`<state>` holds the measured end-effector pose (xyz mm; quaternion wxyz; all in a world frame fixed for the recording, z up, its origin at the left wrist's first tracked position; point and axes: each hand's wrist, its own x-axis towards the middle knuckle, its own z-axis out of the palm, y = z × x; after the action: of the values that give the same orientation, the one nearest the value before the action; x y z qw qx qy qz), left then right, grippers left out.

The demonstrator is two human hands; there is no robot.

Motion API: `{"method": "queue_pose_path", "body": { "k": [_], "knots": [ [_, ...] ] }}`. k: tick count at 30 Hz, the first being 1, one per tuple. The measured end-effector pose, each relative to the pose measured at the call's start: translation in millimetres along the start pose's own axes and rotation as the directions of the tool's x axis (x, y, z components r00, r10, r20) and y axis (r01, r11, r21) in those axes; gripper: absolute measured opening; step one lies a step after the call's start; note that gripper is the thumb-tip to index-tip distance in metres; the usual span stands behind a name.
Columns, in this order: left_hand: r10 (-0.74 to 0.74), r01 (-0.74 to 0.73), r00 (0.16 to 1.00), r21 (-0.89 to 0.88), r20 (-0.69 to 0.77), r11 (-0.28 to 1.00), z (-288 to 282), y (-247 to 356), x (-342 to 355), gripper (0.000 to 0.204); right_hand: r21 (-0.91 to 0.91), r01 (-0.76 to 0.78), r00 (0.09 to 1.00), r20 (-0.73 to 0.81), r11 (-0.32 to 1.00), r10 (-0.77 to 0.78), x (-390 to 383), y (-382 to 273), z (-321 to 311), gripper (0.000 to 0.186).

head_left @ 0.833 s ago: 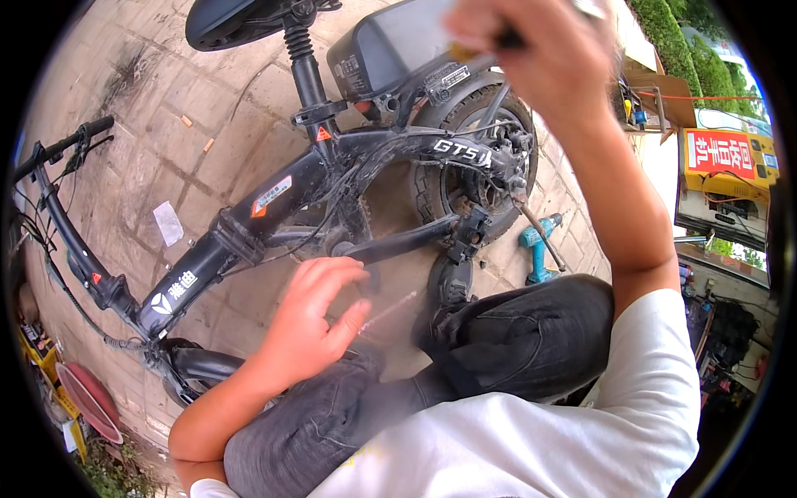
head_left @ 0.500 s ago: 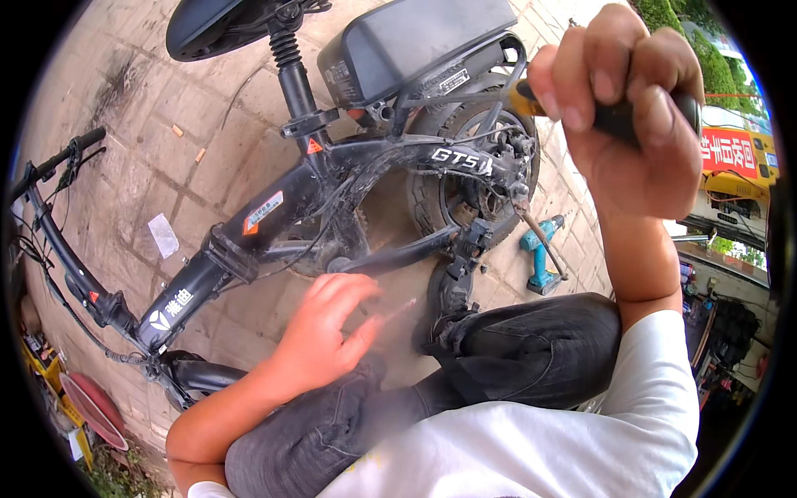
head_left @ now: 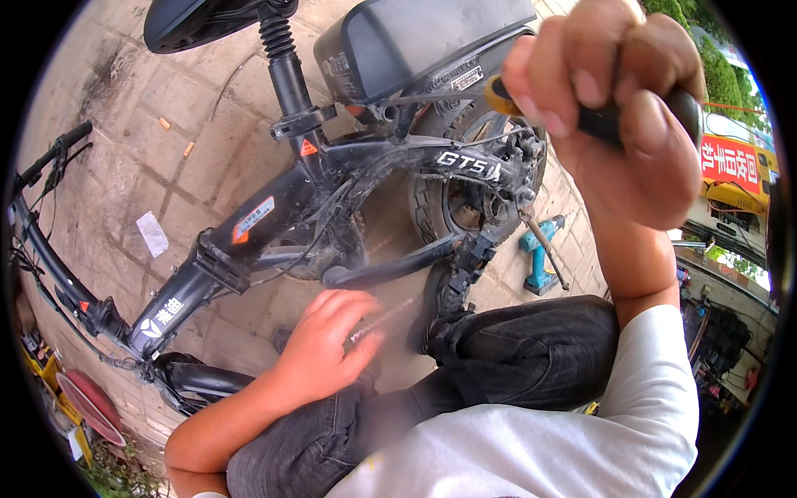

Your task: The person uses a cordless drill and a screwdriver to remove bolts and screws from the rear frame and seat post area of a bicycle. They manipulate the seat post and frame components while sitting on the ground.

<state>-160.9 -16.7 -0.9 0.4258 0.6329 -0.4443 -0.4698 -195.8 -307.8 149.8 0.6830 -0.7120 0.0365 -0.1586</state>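
A dark folding electric bike (head_left: 274,195) stands in front of me, handlebar to the left and rear wheel (head_left: 427,207) to the right. Raised at the upper right, my right hand (head_left: 623,108) is wrapped round the black and yellow handle of a screwdriver (head_left: 502,97). Its thin shaft runs left, below the black box (head_left: 415,50) behind the seat post; I cannot tell whether the tip touches the bike. My left hand (head_left: 324,344) hovers above my left thigh, near the frame's lower part, with thumb and fingers apart. A faint blurred streak beside its fingers is unclear.
A teal cordless drill (head_left: 541,257) rests on the paving right of the rear wheel. A white paper scrap (head_left: 152,234) lies left of the frame. A reddish basin (head_left: 90,408) sits at the lower left. Stall goods and a red sign (head_left: 730,159) line the right.
The view has shifted a little, so the bike sits slightly farther left. My right hand and the screwdriver stay raised, the handle a bit farther left. My left hand remains low with fingers apart.
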Motion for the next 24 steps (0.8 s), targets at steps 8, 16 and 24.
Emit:
{"method": "queue_pose_path", "body": {
  "k": [8, 16, 24],
  "knots": [
    [-0.020, 0.021, 1.000, 0.051, -0.012, 0.999, 4.4, 4.6, -12.1, 0.030, -0.149, -0.048, 0.998, -0.052, 0.988, 0.041, 24.0, 18.2, 18.7, 0.025],
    [0.002, -0.001, 1.000, 0.075, -0.019, 0.997, 5.1, 8.3, -11.9, 0.028, -0.301, -0.078, 0.990, 0.092, 0.950, 0.110, 65.9, -0.4, 44.4, 0.020],
    [-0.042, 0.039, 0.998, 0.072, 0.047, 0.997, 2.5, 14.1, -3.1, 0.029, -0.380, 0.086, 0.966, 0.259, 0.921, 0.017, 74.3, 14.0, 25.6, 0.020]
  ]
}}
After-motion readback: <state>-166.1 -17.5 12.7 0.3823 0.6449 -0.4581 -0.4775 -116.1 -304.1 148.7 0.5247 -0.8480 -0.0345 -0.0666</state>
